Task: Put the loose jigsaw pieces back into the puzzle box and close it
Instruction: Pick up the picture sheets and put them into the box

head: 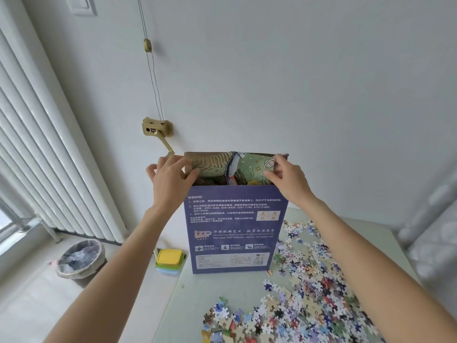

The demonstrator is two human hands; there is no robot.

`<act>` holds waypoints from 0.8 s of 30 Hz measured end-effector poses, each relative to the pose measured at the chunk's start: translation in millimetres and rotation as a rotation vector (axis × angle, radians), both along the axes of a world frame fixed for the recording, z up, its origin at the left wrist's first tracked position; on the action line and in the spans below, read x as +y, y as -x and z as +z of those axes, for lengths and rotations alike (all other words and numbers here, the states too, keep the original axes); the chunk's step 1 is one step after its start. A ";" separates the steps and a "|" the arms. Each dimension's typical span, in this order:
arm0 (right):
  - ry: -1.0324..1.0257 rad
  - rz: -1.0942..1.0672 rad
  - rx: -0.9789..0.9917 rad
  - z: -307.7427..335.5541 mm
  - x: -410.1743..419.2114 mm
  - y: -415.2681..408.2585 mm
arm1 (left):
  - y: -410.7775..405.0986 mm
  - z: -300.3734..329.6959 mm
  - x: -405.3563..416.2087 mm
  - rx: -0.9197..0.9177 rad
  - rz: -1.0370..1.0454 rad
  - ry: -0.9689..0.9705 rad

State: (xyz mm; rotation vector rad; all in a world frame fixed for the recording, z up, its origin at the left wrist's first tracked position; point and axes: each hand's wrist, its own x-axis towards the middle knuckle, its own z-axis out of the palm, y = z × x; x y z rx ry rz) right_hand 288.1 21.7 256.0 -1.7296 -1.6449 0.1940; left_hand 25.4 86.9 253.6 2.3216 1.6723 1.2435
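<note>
left hand [170, 179] up at the box's 10 o'clock corner, thumb and fingers curled over the left edge of the open mouth; right hand [289, 179] at the 2 o'clock corner, pinching the printed sheet [235, 167] that pokes out of the top. both hands occupied, neither spread wide, level with each other and equally near the opening.

puzzle box [235, 229] standing upright on the table [197, 300], long axis vertical, mouth facing 12 o'clock and out toward the wall, still unclosed. what lies deeper inside: dark, cannot tell.

loose jigsaw pieces [309, 293] spread flat from 3 o'clock to 6 o'clock of the box base, well below the mouth and mostly on the right arm's side; a smaller clump at 6 o'clock near the frame's bottom edge.

likely crux: pieces low and right, opening high and ahead, so right hand better placed for scooping, left for steadying the tall box, which looks prone to tipping.

stack of small lidded containers [169, 262] just beside the base at 9 o'clock.
</note>
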 end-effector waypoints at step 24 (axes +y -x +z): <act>-0.139 -0.031 -0.475 -83.2 -148.8 16.6 | -41.9 -50.3 -127.7 0.197 -0.539 -0.075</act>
